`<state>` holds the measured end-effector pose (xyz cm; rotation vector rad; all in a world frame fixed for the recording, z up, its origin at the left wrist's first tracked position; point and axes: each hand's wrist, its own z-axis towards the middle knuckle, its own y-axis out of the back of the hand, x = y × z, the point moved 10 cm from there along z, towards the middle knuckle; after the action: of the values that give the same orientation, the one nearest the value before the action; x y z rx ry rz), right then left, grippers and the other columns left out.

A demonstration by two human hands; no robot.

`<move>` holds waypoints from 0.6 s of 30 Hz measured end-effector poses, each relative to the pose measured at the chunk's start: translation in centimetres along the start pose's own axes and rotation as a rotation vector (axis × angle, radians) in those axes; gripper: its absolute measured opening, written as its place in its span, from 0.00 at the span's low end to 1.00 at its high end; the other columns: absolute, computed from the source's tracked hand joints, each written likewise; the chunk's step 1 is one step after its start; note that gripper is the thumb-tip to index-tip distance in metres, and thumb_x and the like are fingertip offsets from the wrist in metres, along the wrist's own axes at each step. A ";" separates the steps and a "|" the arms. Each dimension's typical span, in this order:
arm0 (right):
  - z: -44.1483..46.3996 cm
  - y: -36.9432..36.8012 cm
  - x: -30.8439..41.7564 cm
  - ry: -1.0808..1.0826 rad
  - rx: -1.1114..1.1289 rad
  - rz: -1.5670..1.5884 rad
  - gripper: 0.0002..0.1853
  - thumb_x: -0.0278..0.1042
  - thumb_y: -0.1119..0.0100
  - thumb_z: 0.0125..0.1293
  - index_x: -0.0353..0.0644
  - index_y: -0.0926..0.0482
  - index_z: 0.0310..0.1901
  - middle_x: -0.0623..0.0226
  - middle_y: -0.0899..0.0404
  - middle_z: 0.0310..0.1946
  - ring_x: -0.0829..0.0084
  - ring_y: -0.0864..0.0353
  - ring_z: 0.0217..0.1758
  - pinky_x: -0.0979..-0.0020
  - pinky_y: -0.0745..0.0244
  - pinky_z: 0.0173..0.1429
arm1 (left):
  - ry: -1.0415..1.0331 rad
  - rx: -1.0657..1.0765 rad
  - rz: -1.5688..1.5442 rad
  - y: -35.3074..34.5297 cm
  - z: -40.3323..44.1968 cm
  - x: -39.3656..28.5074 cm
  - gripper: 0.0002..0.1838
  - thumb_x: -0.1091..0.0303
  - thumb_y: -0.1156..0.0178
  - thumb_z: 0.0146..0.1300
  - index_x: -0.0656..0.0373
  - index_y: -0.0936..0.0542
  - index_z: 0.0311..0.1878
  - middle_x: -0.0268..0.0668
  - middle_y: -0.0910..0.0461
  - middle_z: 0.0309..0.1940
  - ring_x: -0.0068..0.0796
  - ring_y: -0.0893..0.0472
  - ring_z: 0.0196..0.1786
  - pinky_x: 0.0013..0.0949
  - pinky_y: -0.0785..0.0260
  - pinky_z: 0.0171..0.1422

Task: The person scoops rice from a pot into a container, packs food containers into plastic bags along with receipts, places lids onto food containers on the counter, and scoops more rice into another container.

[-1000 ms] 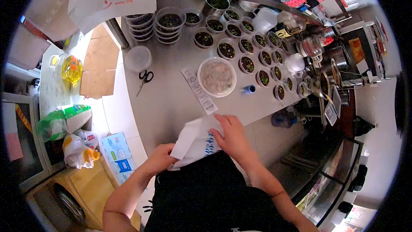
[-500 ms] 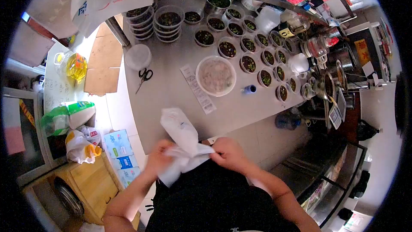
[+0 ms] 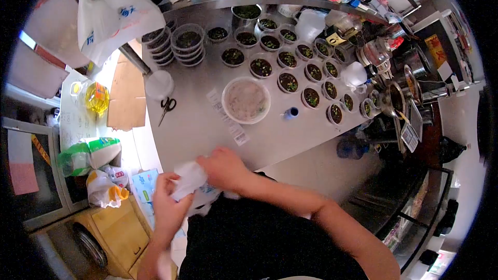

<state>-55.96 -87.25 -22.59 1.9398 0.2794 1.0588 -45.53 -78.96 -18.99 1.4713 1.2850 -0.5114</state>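
Note:
At the near edge of the steel table, a crumpled white plastic bag (image 3: pixel 189 178) is stretched between my two hands. My left hand (image 3: pixel 173 197) grips its left side, fingers and thumb curled round the film. With closed fingers, my right hand (image 3: pixel 224 168) pinches the upper right part, slightly blurred by motion. Part of the bag hangs below my right hand, against the black shirt. Beyond the hands lie a strip of printed labels (image 3: pixel 239 137), a big round tub with pale contents (image 3: pixel 246 100) and black-handled scissors (image 3: pixel 167 110).
Several small cups of dark sauce and chopped greens (image 3: pixel 288 82) stand across the steel table (image 3: pixel 192 145). Stacked tubs (image 3: pixel 188 41) are at the back left. A blue roll (image 3: pixel 291 113) is near the tub. A white bag (image 3: pixel 118 18) hangs from the shelf.
Both hands have moved left, and my right hand has come up closer to my left. The bag, spread out before, is now gathered between them. The view has shifted slightly.

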 end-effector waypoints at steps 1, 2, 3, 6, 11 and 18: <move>0.8 -1.2 -2.0 -0.135 0.207 -0.001 0.27 0.37 0.41 0.49 0.42 0.29 0.54 0.54 0.22 0.41 0.55 0.23 0.47 0.57 0.29 0.51 | -0.072 -0.148 0.057 3.5 0.3 -0.5 0.18 0.83 0.47 0.49 0.60 0.29 0.46 0.40 0.24 0.40 0.31 0.22 0.42 0.30 0.30 0.47; 0.8 2.4 -1.5 -0.060 -0.030 0.010 0.23 0.36 0.41 0.50 0.42 0.28 0.50 0.56 0.22 0.37 0.56 0.23 0.43 0.57 0.28 0.46 | -0.133 -0.301 0.123 7.0 0.4 -0.9 0.19 0.83 0.47 0.51 0.61 0.29 0.49 0.45 0.23 0.41 0.35 0.21 0.45 0.34 0.28 0.50; -0.6 6.6 -0.8 0.015 -0.262 0.025 0.20 0.35 0.41 0.50 0.42 0.27 0.46 0.59 0.22 0.32 0.56 0.22 0.38 0.58 0.27 0.42 | -0.172 -0.439 0.152 10.2 0.3 -1.2 0.18 0.82 0.46 0.52 0.61 0.29 0.48 0.44 0.23 0.41 0.34 0.21 0.44 0.34 0.28 0.49; -6.3 13.3 0.5 -0.236 -0.144 0.197 0.10 0.37 0.39 0.49 0.41 0.23 0.31 0.56 0.25 0.22 0.55 0.22 0.30 0.58 0.27 0.35 | -0.158 -0.368 0.285 9.9 -1.4 1.5 0.15 0.79 0.45 0.54 0.60 0.29 0.47 0.43 0.23 0.40 0.33 0.22 0.44 0.35 0.28 0.48; -4.2 -6.6 -8.4 0.102 0.087 0.374 0.13 0.40 0.40 0.57 0.36 0.22 0.33 0.52 0.21 0.31 0.50 0.22 0.36 0.60 0.25 0.44 | 0.020 -0.043 0.229 -0.3 -6.3 7.5 0.11 0.74 0.44 0.59 0.60 0.29 0.45 0.41 0.23 0.39 0.31 0.23 0.42 0.35 0.28 0.45; -6.9 -4.3 -27.2 -0.735 -0.444 1.427 0.18 0.34 0.41 0.62 0.37 0.29 0.51 0.65 0.23 0.39 0.76 0.23 0.37 0.75 0.25 0.41 | 0.611 -0.279 -0.840 -3.9 -4.3 15.3 0.26 0.68 0.45 0.56 0.61 0.34 0.59 0.44 0.27 0.51 0.41 0.26 0.54 0.43 0.29 0.55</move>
<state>-77.02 -95.62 -39.72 1.7986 -1.7936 0.9240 -45.28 -69.02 -32.00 0.8132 2.3744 -0.3879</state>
